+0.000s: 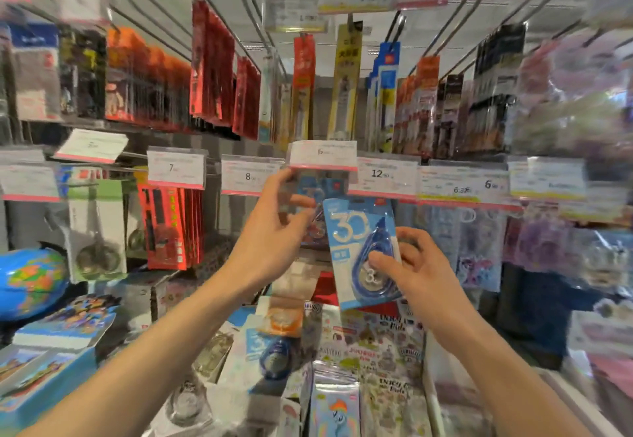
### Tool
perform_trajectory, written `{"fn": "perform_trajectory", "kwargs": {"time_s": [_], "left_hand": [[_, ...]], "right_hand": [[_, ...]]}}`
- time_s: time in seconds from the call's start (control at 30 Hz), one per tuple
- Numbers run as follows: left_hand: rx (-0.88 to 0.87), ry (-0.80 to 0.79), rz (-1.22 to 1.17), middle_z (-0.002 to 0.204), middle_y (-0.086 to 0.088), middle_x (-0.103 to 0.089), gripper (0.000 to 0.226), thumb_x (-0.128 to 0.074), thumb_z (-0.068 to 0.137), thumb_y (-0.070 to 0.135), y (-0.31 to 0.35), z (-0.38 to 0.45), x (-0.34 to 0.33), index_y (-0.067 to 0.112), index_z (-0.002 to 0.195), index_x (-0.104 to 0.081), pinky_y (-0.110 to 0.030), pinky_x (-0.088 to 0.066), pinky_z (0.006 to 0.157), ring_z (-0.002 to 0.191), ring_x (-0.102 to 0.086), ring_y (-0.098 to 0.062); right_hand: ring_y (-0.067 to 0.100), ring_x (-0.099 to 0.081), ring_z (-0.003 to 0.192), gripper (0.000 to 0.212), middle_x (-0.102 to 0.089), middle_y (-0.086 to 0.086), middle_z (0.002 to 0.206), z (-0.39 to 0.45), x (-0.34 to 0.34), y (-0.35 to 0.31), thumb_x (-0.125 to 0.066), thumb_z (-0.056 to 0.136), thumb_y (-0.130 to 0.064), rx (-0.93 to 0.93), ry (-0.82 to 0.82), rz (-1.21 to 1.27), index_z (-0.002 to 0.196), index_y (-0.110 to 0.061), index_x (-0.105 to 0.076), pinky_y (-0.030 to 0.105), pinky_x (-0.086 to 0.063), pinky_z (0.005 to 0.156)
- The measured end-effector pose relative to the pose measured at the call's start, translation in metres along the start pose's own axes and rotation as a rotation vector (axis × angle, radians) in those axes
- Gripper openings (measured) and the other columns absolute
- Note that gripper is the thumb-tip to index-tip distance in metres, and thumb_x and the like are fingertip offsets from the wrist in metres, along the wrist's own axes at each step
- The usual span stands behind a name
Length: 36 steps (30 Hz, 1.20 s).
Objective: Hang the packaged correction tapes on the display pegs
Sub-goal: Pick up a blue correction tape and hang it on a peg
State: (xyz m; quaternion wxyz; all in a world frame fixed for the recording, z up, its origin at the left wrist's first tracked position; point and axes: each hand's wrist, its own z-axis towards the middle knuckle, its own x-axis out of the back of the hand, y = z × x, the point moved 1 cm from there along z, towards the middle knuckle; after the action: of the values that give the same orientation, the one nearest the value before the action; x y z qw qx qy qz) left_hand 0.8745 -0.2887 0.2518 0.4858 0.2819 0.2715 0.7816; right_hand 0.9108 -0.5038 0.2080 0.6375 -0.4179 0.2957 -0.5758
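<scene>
- Two hands up at the middle peg row, each busy with a blue correction-tape pack.
- Right hand (407, 265) pinches a loose pack (363, 251) low on its blister, thumb on the front and fingers curled behind; holding it by the bottom leaves the top edge with the hang hole free to meet a peg.
- That pack stands nearly upright, tilted a little, its top just below the "12" tag (383, 176) and just right of the hung packs.
- Left hand (274, 227) reaches under the "6" tag (322, 155), fingers curled round the hung packs (310, 196) already on the peg, thumb on the front one. My read: it steadies or pushes them back to clear the peg tip (the tip itself is hidden behind tag and fingers).
- Hang hole on the loose pack is too blurred to make out; cannot tell how close it sits to the peg end.
- Another pack (270, 347) lies on the stock below, between the forearms, waiting its turn.
- Judged stage: aligning, not yet threaded.
- Risk: the flap tag blocks sight of the peg, so threading goes partly by feel.
</scene>
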Motion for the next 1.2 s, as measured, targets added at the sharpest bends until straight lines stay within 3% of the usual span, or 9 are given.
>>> {"fn": "perform_trajectory", "kwargs": {"time_s": [0.13,0.27,0.43,0.57,0.87,1.0,1.07,1.13,1.2], "left_hand": [[-0.079,-0.001,0.111,0.113,0.01,-0.062,0.06,-0.054,0.1,0.01,0.008,-0.001,0.012,0.037,0.149,-0.03,-0.047,-0.06,0.081,0.089,-0.072,-0.014],[-0.106,-0.039,0.176,0.118,0.013,-0.06,0.063,-0.054,0.101,0.015,0.011,0.001,0.02,0.043,0.15,-0.027,-0.043,-0.059,0.088,0.093,-0.071,-0.008],[-0.091,-0.056,0.187,0.122,0.01,-0.057,0.063,-0.056,0.1,0.017,0.007,0.004,0.023,0.047,0.148,-0.027,-0.042,-0.06,0.082,0.092,-0.07,-0.011],[-0.079,-0.083,0.17,0.127,0.008,-0.055,0.063,-0.054,0.1,0.015,0.002,0.004,0.025,0.047,0.147,-0.028,-0.036,-0.061,0.081,0.09,-0.071,-0.009],[-0.054,-0.067,0.189,0.127,0.01,-0.058,0.06,-0.055,0.099,0.019,-0.025,-0.008,0.023,0.049,0.145,-0.032,-0.045,-0.059,0.08,0.086,-0.071,-0.014],[-0.052,-0.039,0.202,0.117,0.013,-0.062,0.056,-0.055,0.1,0.022,-0.049,-0.022,0.011,0.049,0.144,-0.035,-0.031,-0.056,0.077,0.085,-0.069,-0.007],[-0.055,-0.029,0.225,0.121,0.012,-0.061,0.055,-0.055,0.101,0.023,-0.06,-0.023,0.005,0.049,0.145,-0.035,-0.02,-0.049,0.075,0.091,-0.067,-0.007],[-0.067,-0.019,0.24,0.129,0.015,-0.059,0.055,-0.054,0.102,0.024,-0.068,-0.019,0.002,0.049,0.147,-0.034,-0.018,-0.047,0.08,0.104,-0.064,-0.009],[-0.089,-0.019,0.257,0.131,0.011,-0.059,0.057,-0.053,0.102,0.026,-0.076,-0.014,0.0,0.048,0.149,-0.031,-0.02,-0.048,0.084,0.108,-0.063,-0.01]], "right_hand": [[0.011,-0.072,0.105,0.044,-0.072,-0.005,0.12,0.005,-0.011,-0.005,-0.073,0.089,-0.028,0.014,-0.018,-0.023,0.126,-0.03,-0.05,0.037,-0.058,0.088],[0.01,-0.072,0.103,0.036,-0.073,-0.003,0.119,0.013,-0.024,-0.011,-0.072,0.091,-0.026,0.04,-0.032,-0.003,0.121,-0.028,-0.052,0.031,-0.056,0.083],[0.01,-0.073,0.101,0.029,-0.074,-0.002,0.116,0.023,-0.037,-0.017,-0.071,0.092,-0.024,0.063,-0.029,0.016,0.114,-0.03,-0.052,0.032,-0.059,0.082],[0.01,-0.073,0.102,0.037,-0.074,-0.003,0.118,0.027,-0.044,-0.018,-0.071,0.092,-0.026,0.054,-0.039,0.023,0.124,-0.027,-0.051,0.035,-0.06,0.086],[0.01,-0.074,0.097,0.051,-0.073,-0.001,0.114,0.034,-0.058,-0.009,-0.073,0.09,-0.034,-0.001,0.028,-0.034,0.13,-0.021,-0.044,0.041,-0.062,0.086],[0.007,-0.073,0.092,0.052,-0.073,-0.002,0.109,0.034,-0.065,-0.003,-0.071,0.091,-0.035,-0.005,0.078,-0.069,0.134,-0.021,-0.045,0.038,-0.062,0.085],[0.003,-0.068,0.1,0.051,-0.067,-0.005,0.122,0.032,-0.066,0.001,-0.067,0.093,-0.039,0.071,0.108,-0.179,0.135,-0.026,-0.042,0.034,-0.059,0.088],[-0.001,-0.058,0.115,0.056,-0.055,-0.012,0.137,0.029,-0.066,0.008,-0.062,0.096,-0.043,0.236,0.138,-0.353,0.143,-0.034,-0.034,0.032,-0.052,0.095],[-0.007,-0.048,0.114,0.062,-0.044,-0.017,0.135,0.024,-0.066,0.015,-0.055,0.098,-0.046,0.363,0.123,-0.52,0.151,-0.045,-0.023,0.027,-0.045,0.094]]}}
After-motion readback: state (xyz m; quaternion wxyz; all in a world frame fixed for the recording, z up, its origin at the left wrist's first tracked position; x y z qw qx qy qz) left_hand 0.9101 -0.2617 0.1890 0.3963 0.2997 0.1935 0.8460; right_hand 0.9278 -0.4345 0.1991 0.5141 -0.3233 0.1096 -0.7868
